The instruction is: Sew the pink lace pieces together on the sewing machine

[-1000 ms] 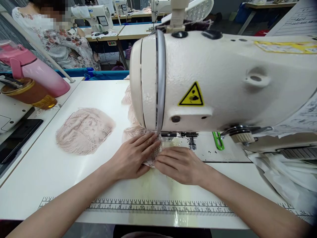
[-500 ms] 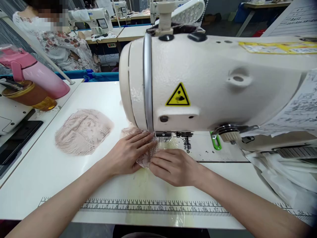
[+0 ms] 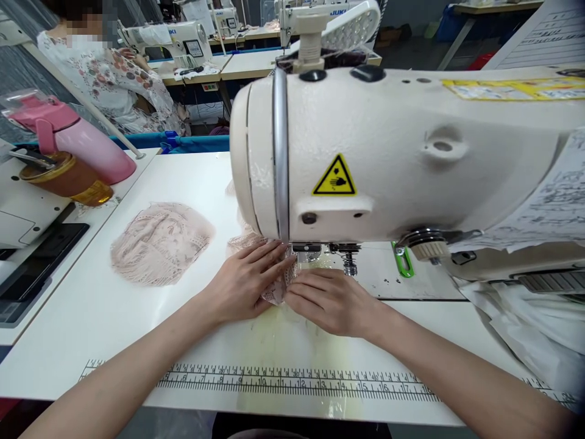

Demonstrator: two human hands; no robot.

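Nearest me, along the bottom of the frame, a printed ruler strip [image 3: 292, 383] runs across the front edge of the white table [image 3: 82, 317]. Just above it, at the centre, my left hand [image 3: 244, 280] lies flat, fingers stretched out and pressed together on a piece of pink lace [image 3: 278, 289], pointing toward the needle area. My right hand [image 3: 331, 300] rests just beside it, palm down, its fingers [image 3: 304, 286] loosely together and pressing the right edge of the same lace; neither hand pinches it, both hold it down against the table. The lace sits between my hands and runs back under the head of the cream sewing machine [image 3: 388, 158], whose presser foot [image 3: 351, 265] stands just right of my fingertips. A green clip [image 3: 404, 259] lies on the machine bed further right. In the left middle of the frame a second, rounded piece of pink lace [image 3: 159, 242] lies flat on the table, well apart from my hands. Beyond it, at the upper left, a pink bottle [image 3: 86, 143] leans over a brown jar [image 3: 68, 177]. At the far upper left another person in a flowered blouse [image 3: 119, 79] sits at a further sewing machine [image 3: 169, 39].
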